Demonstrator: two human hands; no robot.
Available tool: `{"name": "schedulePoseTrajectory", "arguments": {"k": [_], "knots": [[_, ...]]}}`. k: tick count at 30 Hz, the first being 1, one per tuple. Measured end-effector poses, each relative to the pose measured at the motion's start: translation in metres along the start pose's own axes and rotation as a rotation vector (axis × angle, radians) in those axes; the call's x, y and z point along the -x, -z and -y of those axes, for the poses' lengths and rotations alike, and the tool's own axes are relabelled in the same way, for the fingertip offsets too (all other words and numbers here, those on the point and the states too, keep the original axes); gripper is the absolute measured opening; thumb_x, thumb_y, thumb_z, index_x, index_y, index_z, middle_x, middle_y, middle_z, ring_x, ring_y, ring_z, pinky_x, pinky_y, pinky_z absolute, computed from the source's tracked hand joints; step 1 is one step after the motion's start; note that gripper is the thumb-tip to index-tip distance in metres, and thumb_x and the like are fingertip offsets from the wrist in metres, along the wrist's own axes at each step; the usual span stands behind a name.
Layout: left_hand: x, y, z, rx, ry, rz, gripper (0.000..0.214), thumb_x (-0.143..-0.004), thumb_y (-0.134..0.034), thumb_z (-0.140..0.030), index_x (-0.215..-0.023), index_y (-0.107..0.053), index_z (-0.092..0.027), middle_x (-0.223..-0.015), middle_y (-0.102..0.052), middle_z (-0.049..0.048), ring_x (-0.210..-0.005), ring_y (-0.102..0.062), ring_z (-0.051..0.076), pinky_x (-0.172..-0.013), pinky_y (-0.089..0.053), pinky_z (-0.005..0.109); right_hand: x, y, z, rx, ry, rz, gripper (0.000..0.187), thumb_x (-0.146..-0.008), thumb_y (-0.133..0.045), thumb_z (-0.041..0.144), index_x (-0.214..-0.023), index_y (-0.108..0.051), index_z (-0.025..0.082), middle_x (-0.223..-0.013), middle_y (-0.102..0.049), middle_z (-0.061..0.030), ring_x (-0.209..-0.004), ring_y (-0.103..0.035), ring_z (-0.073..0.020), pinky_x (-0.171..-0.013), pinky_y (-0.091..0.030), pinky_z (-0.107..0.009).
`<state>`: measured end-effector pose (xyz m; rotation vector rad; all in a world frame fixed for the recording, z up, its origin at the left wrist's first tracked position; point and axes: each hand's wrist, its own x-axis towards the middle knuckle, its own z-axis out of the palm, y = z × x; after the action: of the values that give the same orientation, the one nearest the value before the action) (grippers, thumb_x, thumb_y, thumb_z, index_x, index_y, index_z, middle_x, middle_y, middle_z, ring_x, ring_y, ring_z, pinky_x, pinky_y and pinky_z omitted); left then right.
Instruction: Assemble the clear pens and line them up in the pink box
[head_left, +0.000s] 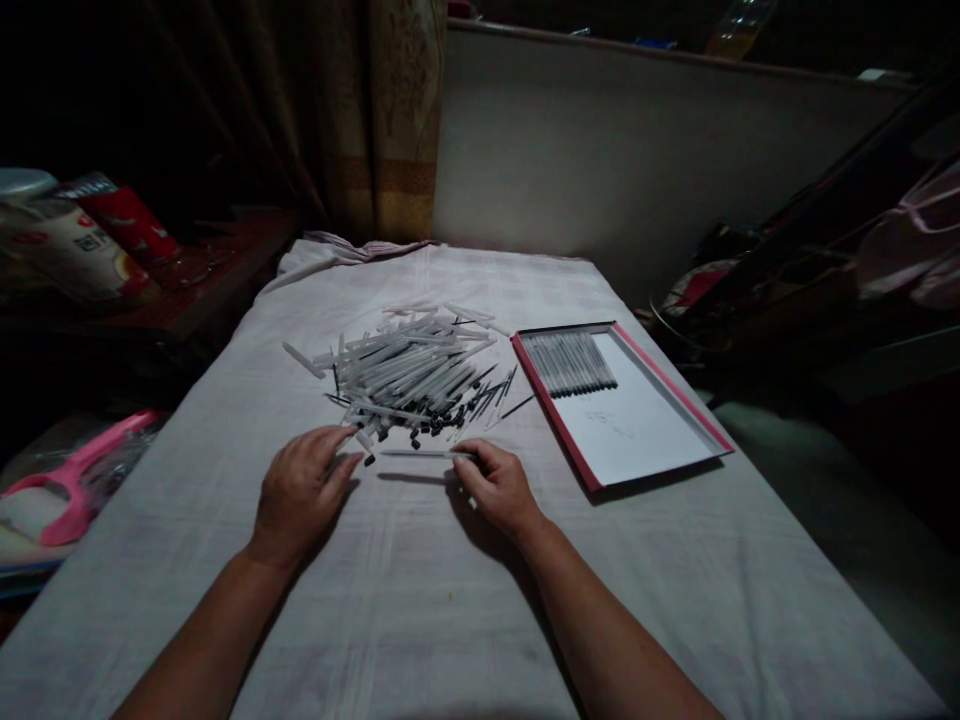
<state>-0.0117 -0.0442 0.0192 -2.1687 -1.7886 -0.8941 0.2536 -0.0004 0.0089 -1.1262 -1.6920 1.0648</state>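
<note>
In the head view, my right hand [495, 485] pinches one end of a thin pen refill [416, 454]. The refill points left, just above the cloth, and casts a shadow under it. My left hand [304, 490] is at the near left edge of a heap of pen parts, its thumb and forefinger apart beside a small black cap [369, 460]. That heap mixes pale pen barrels [409, 365], small black pen caps [435, 415] and dark thin refills [487, 400]. To the right, a shallow red-edged box lid [559, 430] bears a neat row of pens [570, 362].
A pale checked cloth [420, 620] covers the table. On the left stand a dark side table [217, 290] with containers [82, 245] and a pink-handled object [71, 480]. A curtain [405, 120] and a low wall [562, 160] rise beyond the far edge.
</note>
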Motion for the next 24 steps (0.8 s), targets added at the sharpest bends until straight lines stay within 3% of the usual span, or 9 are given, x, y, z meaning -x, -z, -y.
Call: {"name": "schedulePoseTrajectory", "arguments": {"k": [3,5,8,12,15,19,24], "knots": [[0.0,0.003,0.017,-0.188,0.208,0.065,0.043,-0.095,-0.047,-0.047,-0.115,-0.067,-0.016,-0.117,-0.069,0.0178,-0.104,-0.064,0.035,-0.09,-0.049,0.048,-0.003,0.003,-0.003,-0.101,-0.104,-0.05,0.025,-0.081,-0.06,0.036,-0.088,-0.073,0.016,-0.065,-0.065,-0.0015,-0.057,-0.058,-0.0145,-0.054,-0.046,-0.024],[0.001,0.002,0.023,-0.22,0.277,0.139,0.042,-0.093,-0.047,-0.048,-0.11,-0.069,-0.017,-0.118,-0.068,0.0172,-0.105,-0.063,0.036,-0.089,-0.048,0.05,-0.004,0.003,-0.004,-0.145,-0.143,-0.07,0.025,-0.079,-0.061,0.037,-0.087,-0.072,0.016,-0.063,-0.063,-0.0009,-0.055,-0.056,-0.0136,-0.052,-0.044,-0.024],[0.004,0.001,0.03,-0.17,0.311,0.192,0.036,-0.092,-0.047,-0.045,-0.101,-0.071,-0.021,-0.113,-0.071,0.0138,-0.106,-0.064,0.034,-0.09,-0.048,0.048,-0.005,0.001,-0.004,-0.177,-0.167,-0.089,0.026,-0.076,-0.063,0.036,-0.087,-0.073,0.016,-0.064,-0.063,-0.0007,-0.055,-0.053,-0.0122,-0.051,-0.042,-0.022],[0.006,0.006,0.034,-0.004,0.427,0.126,0.033,-0.09,-0.049,-0.049,-0.098,-0.068,-0.023,-0.099,-0.074,0.0094,-0.093,-0.068,0.029,-0.084,-0.052,0.041,-0.006,0.003,0.003,-0.248,-0.208,-0.11,0.026,-0.074,-0.065,0.037,-0.087,-0.073,0.016,-0.062,-0.063,0.0,-0.052,-0.052,-0.0107,-0.05,-0.042,-0.022],[0.005,0.01,0.021,0.258,0.529,0.094,0.036,-0.087,-0.056,-0.055,-0.103,-0.066,-0.024,-0.089,-0.074,0.0038,-0.077,-0.069,0.022,-0.071,-0.054,0.033,-0.006,0.005,0.009,-0.336,-0.255,-0.127,0.025,-0.073,-0.066,0.038,-0.086,-0.071,0.016,-0.062,-0.062,0.0011,-0.048,-0.049,-0.0091,-0.046,-0.04,-0.021],[-0.003,0.004,-0.009,0.704,0.521,0.206,0.041,-0.085,-0.063,-0.06,-0.098,-0.067,-0.021,-0.089,-0.073,0.0031,-0.073,-0.069,0.018,-0.066,-0.057,0.028,-0.006,0.008,0.015,-0.408,-0.304,-0.129,0.026,-0.072,-0.065,0.038,-0.087,-0.07,0.017,-0.062,-0.061,0.0015,-0.045,-0.047,-0.0084,-0.041,-0.034,-0.019],[-0.008,-0.004,-0.025,0.722,0.48,0.22,0.037,-0.084,-0.065,-0.057,-0.093,-0.068,-0.021,-0.087,-0.073,0.0028,-0.08,-0.07,0.019,-0.072,-0.058,0.028,-0.004,0.009,0.012,-0.36,-0.26,-0.119,0.022,-0.072,-0.063,0.034,-0.084,-0.072,0.017,-0.061,-0.061,0.0009,-0.049,-0.047,-0.0094,-0.042,-0.035,-0.02]]}}
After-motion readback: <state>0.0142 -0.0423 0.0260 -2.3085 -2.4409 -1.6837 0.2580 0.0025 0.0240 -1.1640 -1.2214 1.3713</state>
